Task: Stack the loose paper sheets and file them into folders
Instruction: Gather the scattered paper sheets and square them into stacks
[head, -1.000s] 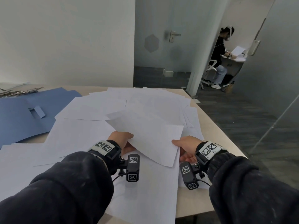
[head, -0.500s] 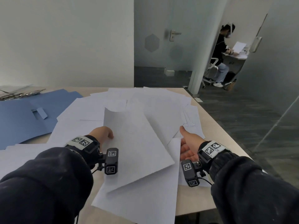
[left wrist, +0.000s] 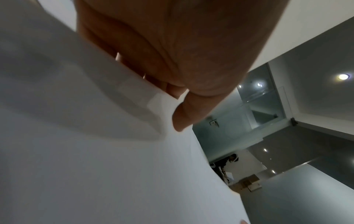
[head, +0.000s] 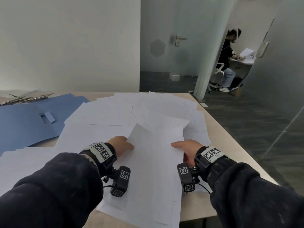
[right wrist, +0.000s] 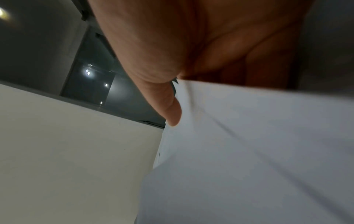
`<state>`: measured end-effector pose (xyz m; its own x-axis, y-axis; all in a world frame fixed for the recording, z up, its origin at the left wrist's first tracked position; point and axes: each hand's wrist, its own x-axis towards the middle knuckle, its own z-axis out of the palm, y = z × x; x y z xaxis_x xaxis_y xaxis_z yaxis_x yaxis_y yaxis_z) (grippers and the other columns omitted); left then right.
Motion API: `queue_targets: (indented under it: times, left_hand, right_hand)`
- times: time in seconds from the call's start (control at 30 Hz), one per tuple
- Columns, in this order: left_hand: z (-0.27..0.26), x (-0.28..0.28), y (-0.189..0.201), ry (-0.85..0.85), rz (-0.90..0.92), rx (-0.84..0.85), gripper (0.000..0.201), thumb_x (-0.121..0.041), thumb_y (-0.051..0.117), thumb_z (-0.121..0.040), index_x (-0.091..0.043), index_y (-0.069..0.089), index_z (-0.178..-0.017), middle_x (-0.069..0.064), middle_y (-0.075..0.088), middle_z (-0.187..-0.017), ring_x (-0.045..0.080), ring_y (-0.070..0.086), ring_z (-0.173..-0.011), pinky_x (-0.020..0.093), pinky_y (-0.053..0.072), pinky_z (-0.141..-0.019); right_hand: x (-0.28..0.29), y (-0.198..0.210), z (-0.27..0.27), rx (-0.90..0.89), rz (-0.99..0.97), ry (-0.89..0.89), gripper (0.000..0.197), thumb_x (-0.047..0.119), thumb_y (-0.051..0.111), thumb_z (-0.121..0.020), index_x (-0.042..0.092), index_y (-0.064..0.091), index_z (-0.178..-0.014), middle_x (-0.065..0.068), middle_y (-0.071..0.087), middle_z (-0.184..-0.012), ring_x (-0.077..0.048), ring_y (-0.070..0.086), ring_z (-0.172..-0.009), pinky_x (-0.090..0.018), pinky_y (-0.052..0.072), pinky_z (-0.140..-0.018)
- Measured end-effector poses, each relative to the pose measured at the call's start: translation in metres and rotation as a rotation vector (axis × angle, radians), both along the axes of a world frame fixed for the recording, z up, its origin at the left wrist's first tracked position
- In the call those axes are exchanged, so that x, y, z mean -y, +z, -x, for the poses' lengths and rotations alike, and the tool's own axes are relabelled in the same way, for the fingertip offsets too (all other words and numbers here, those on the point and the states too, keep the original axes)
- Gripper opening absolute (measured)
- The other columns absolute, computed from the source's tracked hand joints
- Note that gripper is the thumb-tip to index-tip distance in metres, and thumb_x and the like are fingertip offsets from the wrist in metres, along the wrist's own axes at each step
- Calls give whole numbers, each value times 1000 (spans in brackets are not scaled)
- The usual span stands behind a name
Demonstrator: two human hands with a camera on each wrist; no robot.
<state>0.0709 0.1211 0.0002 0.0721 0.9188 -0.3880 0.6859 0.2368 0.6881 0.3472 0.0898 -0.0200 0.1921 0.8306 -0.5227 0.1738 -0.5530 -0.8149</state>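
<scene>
Loose white paper sheets (head: 107,114) lie fanned over the beige table (head: 228,155). In front of me I hold a few white sheets (head: 156,155) lengthwise, one corner sticking up at the far left. My left hand (head: 122,144) grips their left edge; the thumb (left wrist: 184,115) lies on top of the paper (left wrist: 95,166), the fingers go under it. My right hand (head: 185,146) grips the right edge the same way, thumb (right wrist: 172,112) on the paper (right wrist: 249,151). An open blue folder (head: 24,125) lies flat at the left.
Metal binder clips (head: 24,99) lie beyond the folder at the far left. The table's right edge drops to dark carpet (head: 246,122), with a glass wall (head: 279,112) beyond. A seated person (head: 228,60) works at a desk in the room behind.
The tilted sheet I held has turned lengthwise onto the sheets in front of me. My right hand, open half a second ago, now grips the right edge; my left hand came back to the left edge.
</scene>
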Motion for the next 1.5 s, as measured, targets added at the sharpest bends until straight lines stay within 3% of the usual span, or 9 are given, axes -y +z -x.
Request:
queue_targets:
  times: [0.07, 0.23, 0.43, 0.67, 0.77, 1.03, 1.17, 1.27, 1.5]
  left_hand:
    - [-3, 1, -3, -24, 18, 15, 29, -27, 69, -92, -9, 70, -115, 10, 72, -114, 31, 68, -105, 40, 55, -96]
    - [2, 3, -7, 20, -32, 38, 25, -29, 68, -94, -14, 63, -114, 6, 65, -91, 25, 60, -78, 27, 48, -64]
    - [24, -6, 0, 178, -307, 50, 67, -28, 68, -94, -19, 40, -153, 8, 48, -152, 28, 52, -130, 35, 40, -106]
    - [21, -4, -6, 196, -172, 243, 30, -15, 61, -97, -15, 65, -127, 3, 68, -86, 17, 62, -71, 27, 52, -62]
    - [22, -1, -11, 224, -161, 267, 26, -12, 65, -95, -18, 68, -120, 3, 63, -76, 17, 58, -67, 25, 52, -56]
    - [34, 7, -14, 166, -39, 266, 20, -11, 69, -92, -26, 72, -105, 10, 70, -80, 20, 61, -60, 24, 48, -50]
    - [37, 8, -15, 73, 58, 300, 27, -16, 74, -80, -33, 76, -101, 20, 76, -92, 28, 58, -72, 40, 46, -76]
    - [33, 10, -14, 8, 127, 310, 39, -28, 83, -53, -34, 80, -91, 21, 76, -94, 30, 56, -77, 42, 43, -77]
    - [20, 18, 0, -33, 85, 235, 30, -4, 57, -93, -17, 73, -116, 4, 75, -98, 19, 64, -73, 26, 42, -53]
  right_hand:
    - [-13, -12, -1, 115, -44, 91, 72, 41, 85, -53, 5, 70, -112, -14, 74, -111, -36, 70, -105, -52, 53, -99]
    - [-16, -6, -1, 256, -111, 130, 35, 13, 73, -87, -5, 65, -116, -17, 71, -114, -37, 67, -107, -49, 51, -101]
    - [-11, 5, -19, 187, -186, 83, 35, 17, 77, -79, 4, 69, -110, -12, 73, -111, -36, 68, -104, -50, 51, -101]
    - [-24, -10, -32, 48, -162, 14, 61, 36, 86, -50, 11, 72, -103, -10, 76, -109, -39, 70, -104, -59, 52, -96]
    - [-14, -1, -25, 49, -137, -79, 35, 20, 80, -77, 12, 67, -109, -16, 68, -123, -39, 64, -116, -55, 50, -103]
    - [-5, 7, -27, 24, -136, -217, 51, 20, 66, -93, 0, 52, -138, -20, 53, -140, -41, 50, -132, -46, 46, -100]
    - [-24, -19, -42, -58, -107, -195, 62, 37, 83, -63, 10, 69, -117, -16, 61, -133, -52, 64, -108, -65, 49, -95]
    - [-39, -45, -51, -83, -23, -109, 82, 42, 95, -37, 20, 72, -112, -14, 56, -142, -43, 56, -126, -71, 43, -99]
    - [2, 14, -4, -10, -225, -25, 11, 7, 70, -89, 5, 70, -101, -23, 73, -107, -44, 70, -98, -60, 52, -95]
